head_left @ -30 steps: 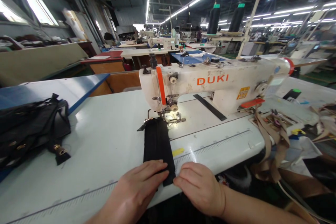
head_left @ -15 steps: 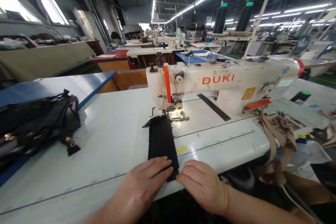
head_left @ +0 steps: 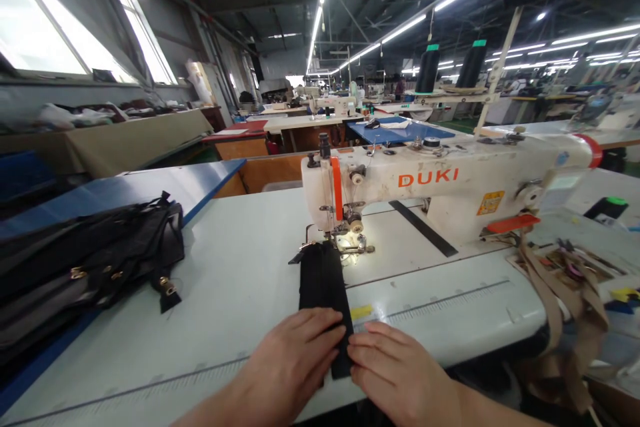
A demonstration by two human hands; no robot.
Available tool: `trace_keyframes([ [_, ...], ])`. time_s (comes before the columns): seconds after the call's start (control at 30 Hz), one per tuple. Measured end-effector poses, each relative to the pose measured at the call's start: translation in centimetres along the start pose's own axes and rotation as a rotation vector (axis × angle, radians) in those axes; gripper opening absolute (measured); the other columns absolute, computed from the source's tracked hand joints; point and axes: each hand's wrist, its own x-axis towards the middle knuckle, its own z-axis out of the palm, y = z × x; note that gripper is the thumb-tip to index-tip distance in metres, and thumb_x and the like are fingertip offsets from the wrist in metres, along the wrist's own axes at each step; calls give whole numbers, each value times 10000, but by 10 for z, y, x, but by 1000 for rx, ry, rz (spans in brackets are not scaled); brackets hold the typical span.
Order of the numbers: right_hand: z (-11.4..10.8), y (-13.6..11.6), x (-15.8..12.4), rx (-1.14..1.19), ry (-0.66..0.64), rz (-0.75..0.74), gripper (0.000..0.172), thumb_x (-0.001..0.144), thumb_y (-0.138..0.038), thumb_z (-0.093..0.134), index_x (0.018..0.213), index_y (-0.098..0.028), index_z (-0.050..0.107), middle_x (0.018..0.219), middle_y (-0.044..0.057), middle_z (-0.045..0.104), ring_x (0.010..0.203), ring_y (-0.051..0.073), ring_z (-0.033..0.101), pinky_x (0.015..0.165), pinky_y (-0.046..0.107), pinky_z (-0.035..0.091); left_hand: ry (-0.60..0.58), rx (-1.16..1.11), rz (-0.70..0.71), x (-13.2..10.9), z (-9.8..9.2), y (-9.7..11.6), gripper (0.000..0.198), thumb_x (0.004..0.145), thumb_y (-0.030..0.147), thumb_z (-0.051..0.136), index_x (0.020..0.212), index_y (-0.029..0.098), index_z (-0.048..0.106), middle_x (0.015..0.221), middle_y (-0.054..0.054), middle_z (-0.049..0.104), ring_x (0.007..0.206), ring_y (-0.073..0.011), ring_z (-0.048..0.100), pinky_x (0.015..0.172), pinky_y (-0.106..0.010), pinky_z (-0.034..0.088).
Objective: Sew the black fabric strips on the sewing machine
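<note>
A black fabric strip runs from under the needle area of the sewing machine to the table's front edge. At its far end a zipper end with a bit of metal sticks out to the left. My left hand lies on the near part of the strip, fingers laid flat across it. Beside it, my right hand has its fingers together with the tips at the strip's right edge; the thumb is hidden. The machine's lamp lights the needle plate.
Black zippered pieces are heaped at the left. A dark flat strip lies on the machine bed. Beige webbing hangs by a tool tray at the right. Thread cones stand behind. A printed ruler lines the front edge.
The camera view has shifted, so the machine and table appear lower and further right. My right hand's fingers lie straighter along the strip's edge. The strip stays under the needle area.
</note>
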Motion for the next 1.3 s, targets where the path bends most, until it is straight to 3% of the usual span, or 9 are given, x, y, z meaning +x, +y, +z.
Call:
trace_keyframes([
  [0.1,3,3,3,-17,38,-33,405,1015,-111,323,822,-134,678,905,36,732,940,138,641,1080,266,376,-124,153,-149,10,8,-17,407,970,256,463,1348,117,519,1399,-152,546,1274,-262,531,1032,-423,480],
  [0.23,10,5,3,-39,86,-41,369,983,-69,379,768,-144,670,854,19,733,892,129,648,1057,249,392,-240,253,-292,29,18,-36,508,980,364,417,1386,64,477,1465,-191,443,1333,-283,457,1069,-431,429],
  [0.37,19,6,-2,-59,142,-37,315,967,-80,451,741,-158,656,839,1,734,880,121,650,1049,244,401,-234,264,-335,38,22,-42,529,983,397,388,1390,71,476,1460,-189,454,1338,-285,450,1088,-432,400],
  [0.57,19,8,-2,-54,121,-39,355,1003,-108,414,754,-158,663,828,-8,735,868,114,652,1058,232,392,-228,271,-359,40,22,-40,532,981,390,363,1379,59,486,1455,-188,464,1326,-300,465,1076,-457,406],
  [0.77,20,7,-3,-49,126,-19,330,998,-112,430,771,-153,667,844,-4,741,858,118,658,1016,231,438,-140,325,-355,41,30,-38,480,974,347,376,1345,77,513,1428,-185,503,1310,-293,486,1055,-453,429],
  [0.93,20,4,-3,-39,127,-4,331,986,-85,414,791,-149,673,849,12,743,872,131,660,979,243,474,-106,333,-348,42,31,-35,459,958,302,405,1304,30,533,1383,-232,533,1265,-335,529,1004,-501,471],
  [1.17,-4,0,3,38,-46,18,390,1012,-106,313,894,-106,684,964,77,725,979,179,640,995,301,470,-36,272,-359,43,32,-33,427,957,294,455,1284,35,545,1350,-225,567,1247,-330,542,1025,-491,463],
  [1.3,-8,-2,4,63,-75,28,381,1006,-95,316,887,-94,677,958,94,710,979,192,629,1002,319,461,20,200,-286,26,26,-18,321,971,230,425,1188,92,617,1230,-154,661,1154,-265,614,997,-417,509],
])
